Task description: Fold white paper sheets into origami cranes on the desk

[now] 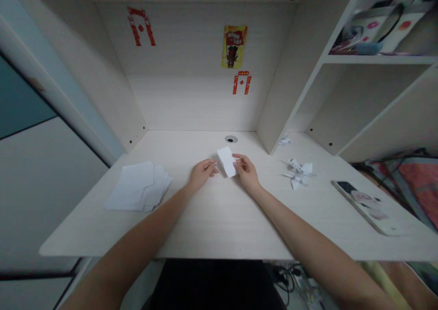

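Note:
A small white folded paper [226, 161] stands tilted above the middle of the pale wooden desk [219, 223]. My right hand [245, 170] pinches the paper's lower right edge with curled fingers. My left hand [201, 172] lies on the desk just left of the paper, fingers loosely curled, its fingertips close to the paper's lower left edge; whether they touch it I cannot tell.
A stack of white sheets [139, 187] lies at the left of the desk. Folded paper figures [298, 172] sit at the right, another [284, 140] by the shelf divider. A phone [368, 205] lies near the right edge. A cable hole [231, 139] is at the back.

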Demonstrator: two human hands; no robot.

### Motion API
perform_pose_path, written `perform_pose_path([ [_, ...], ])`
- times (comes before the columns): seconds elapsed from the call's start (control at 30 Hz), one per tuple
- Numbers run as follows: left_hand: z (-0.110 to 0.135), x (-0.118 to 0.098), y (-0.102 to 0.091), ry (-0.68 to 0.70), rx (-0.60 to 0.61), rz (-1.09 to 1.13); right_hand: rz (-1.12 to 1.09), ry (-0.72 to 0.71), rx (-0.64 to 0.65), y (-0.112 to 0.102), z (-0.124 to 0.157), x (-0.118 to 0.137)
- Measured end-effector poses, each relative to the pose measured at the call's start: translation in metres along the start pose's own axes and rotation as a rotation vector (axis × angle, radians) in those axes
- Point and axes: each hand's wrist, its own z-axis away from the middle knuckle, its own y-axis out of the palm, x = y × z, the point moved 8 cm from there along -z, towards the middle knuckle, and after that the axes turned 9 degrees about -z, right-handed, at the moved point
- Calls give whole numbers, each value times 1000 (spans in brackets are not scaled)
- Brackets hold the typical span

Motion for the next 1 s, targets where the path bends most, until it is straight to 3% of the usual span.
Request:
perform_pose_path([
  [0.17,2,-4,7,52,77,-126,12,0,16,6,2,1],
  [0.3,-1,-6,6,115,80,-104,24,16,58,11,2,-3],
  [0.57,-5,-4,2,81,54,67,217,25,53,21,2,-2],
  [0.83,-3,0,7,38,76,61,508,-155,165,40,8,22],
  [1.0,-3,3,10,19,103,49,472,-94,203,38,6,19],
])
